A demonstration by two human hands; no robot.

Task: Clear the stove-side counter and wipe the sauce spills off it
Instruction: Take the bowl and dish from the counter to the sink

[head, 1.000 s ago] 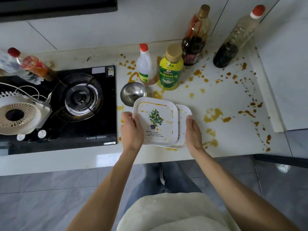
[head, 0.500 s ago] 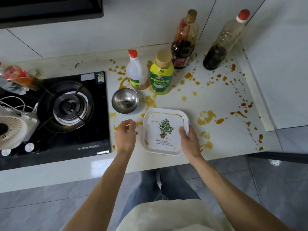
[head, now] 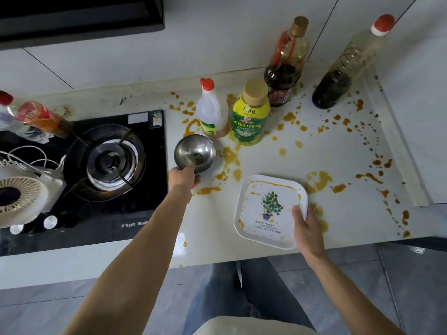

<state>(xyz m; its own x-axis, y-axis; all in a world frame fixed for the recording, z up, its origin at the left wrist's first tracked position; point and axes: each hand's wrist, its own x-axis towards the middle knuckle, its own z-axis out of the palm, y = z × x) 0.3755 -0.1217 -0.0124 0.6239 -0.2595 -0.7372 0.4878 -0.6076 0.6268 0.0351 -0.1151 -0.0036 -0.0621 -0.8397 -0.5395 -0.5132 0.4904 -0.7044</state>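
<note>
Orange and brown sauce spills (head: 319,181) are spattered across the white stove-side counter (head: 338,151). My left hand (head: 183,180) grips the near rim of a small steel bowl (head: 195,153) beside the stove. My right hand (head: 306,226) holds the right edge of a stack of white square plates (head: 268,211) with a plant print, near the counter's front edge. Behind the bowl stand a clear bottle with a red cap (head: 210,110) and a yellow-green bottle (head: 250,114). Two dark sauce bottles (head: 285,66) (head: 348,66) stand at the back wall.
A black gas stove (head: 106,160) lies left of the counter, with a white fan (head: 21,197) and cable on its left side and tilted bottles (head: 36,117) behind. A raised white ledge (head: 396,151) borders the counter on the right. Grey floor tiles lie below.
My left hand left the plates, reached forward and took hold of the steel bowl. My right hand slid the stacked plates to the right.
</note>
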